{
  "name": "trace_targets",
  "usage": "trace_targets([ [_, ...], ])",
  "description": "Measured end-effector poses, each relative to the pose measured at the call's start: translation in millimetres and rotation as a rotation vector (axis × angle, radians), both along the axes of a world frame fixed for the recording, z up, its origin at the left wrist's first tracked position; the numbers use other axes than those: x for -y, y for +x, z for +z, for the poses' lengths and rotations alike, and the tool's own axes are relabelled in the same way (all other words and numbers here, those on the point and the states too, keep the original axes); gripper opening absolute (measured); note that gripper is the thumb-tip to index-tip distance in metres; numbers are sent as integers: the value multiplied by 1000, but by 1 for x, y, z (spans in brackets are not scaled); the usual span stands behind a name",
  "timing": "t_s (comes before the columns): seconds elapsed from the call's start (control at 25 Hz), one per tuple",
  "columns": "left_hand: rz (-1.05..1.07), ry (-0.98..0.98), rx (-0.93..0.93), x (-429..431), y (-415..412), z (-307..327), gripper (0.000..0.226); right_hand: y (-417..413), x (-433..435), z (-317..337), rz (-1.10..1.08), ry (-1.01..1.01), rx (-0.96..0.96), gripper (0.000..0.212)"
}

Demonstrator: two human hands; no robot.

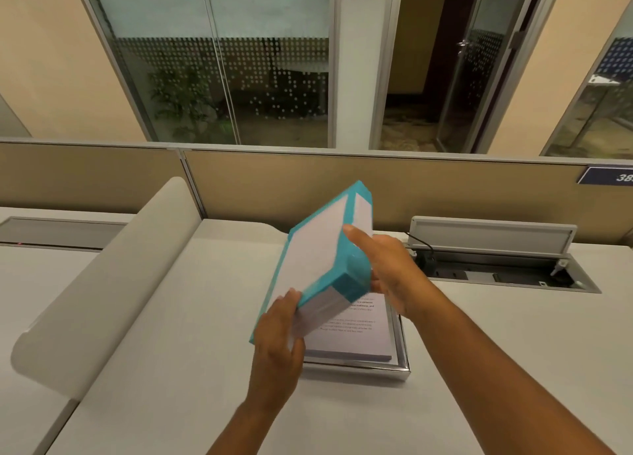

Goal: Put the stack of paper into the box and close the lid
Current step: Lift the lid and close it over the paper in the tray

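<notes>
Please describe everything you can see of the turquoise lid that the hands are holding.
The lid is a shallow rectangular cover, turquoise outside with white panels, likely cardboard. It is tilted steeply, its far corner raised, above the paper stack in the silver-rimmed box on the desk. The left hand grips its near lower edge; the right hand holds its right side, forefinger extended. It is not yet closed.

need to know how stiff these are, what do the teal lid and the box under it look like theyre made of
Teal lid: probably card or thin board with a matte finish, judging by flat panels and crisp folded edges; could be plastic.
Box: looks like metal or metallised board, since its rim is silvery and glossy with bright reflections.
</notes>
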State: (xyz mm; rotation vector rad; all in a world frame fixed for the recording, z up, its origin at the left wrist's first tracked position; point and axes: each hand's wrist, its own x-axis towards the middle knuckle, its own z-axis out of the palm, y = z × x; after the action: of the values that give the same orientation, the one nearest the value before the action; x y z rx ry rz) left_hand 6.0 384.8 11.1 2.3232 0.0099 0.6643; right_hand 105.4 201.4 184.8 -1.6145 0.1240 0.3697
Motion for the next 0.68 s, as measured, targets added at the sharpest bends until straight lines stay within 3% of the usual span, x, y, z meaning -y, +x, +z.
trace_targets([
  [0.08, -37, 142, 23, 2, 2, -9, 86, 2, 9, -14, -44, -82, -38, 38],
  [0.16, -96, 200, -70, 2, 0, -14, 99, 3, 16, -33, -68, -173, -86, 38],
  [0.28, -77, 202, -155, -7, -9, -18, 94, 2, 25, -60, -88, -190, -160, 33],
  [0.4, 219, -219, -229, -28, -3, -3, 77, -1, 31, -70, -119, -120, -163, 25],
  [0.52, 342, -802, -674, -50, 24, 15, 69, -3, 37, -78, -143, -44, -172, 27],
  [0.6, 280, -819, -808, -49, 32, 24, 61, -3, 41, -82, -151, -33, -187, 28],
  [0.68, 272, -771, -721, -46, 36, 29, 41, -1, 47, -87, -166, -11, -201, 24],
])
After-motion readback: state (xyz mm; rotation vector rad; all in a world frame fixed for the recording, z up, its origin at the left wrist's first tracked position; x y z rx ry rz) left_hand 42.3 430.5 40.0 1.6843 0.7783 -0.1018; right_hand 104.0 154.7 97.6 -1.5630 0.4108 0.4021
